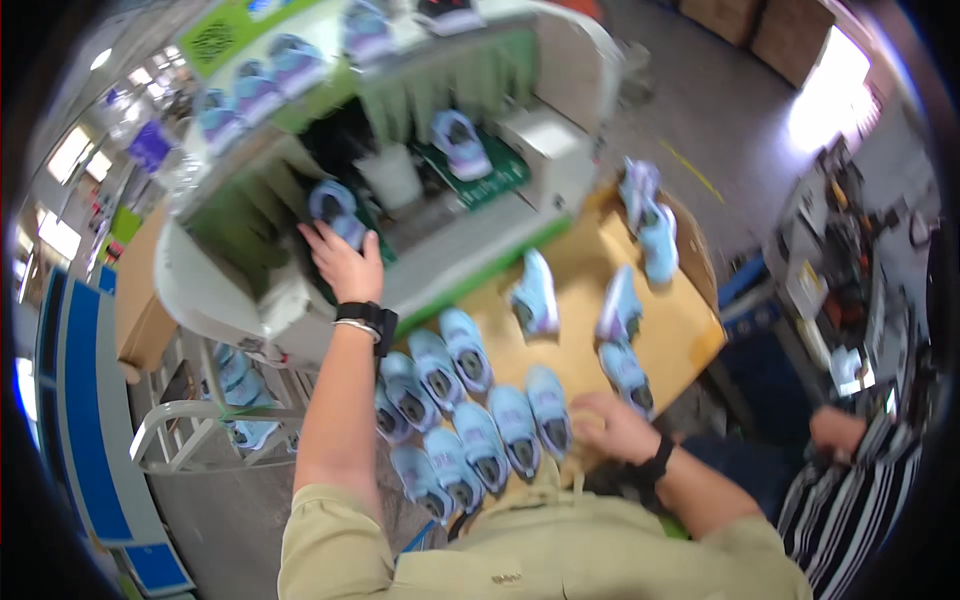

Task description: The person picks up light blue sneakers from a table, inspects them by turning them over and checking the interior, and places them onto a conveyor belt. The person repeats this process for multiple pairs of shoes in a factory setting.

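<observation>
My left hand (345,265) reaches into the left opening of a white machine (190,265). Its fingers and thumb lie around the near end of a light blue sneaker (332,203). A second blue and lilac sneaker (461,146) rests on a green pad (505,172) in the right opening. Low over the tan tabletop (570,310), my right hand (618,430) is blurred, its fingers half curled. It is between a blue sneaker (547,405) at the end of a row and another sneaker (625,376); whether it touches either, I cannot tell.
Several sneakers stand in two rows on the table, with a few more (657,240) at its right. Others (293,65) line the machine's top. A metal rack (215,430) with shoes is at left. A person in a striped sleeve (855,490) is close on my right.
</observation>
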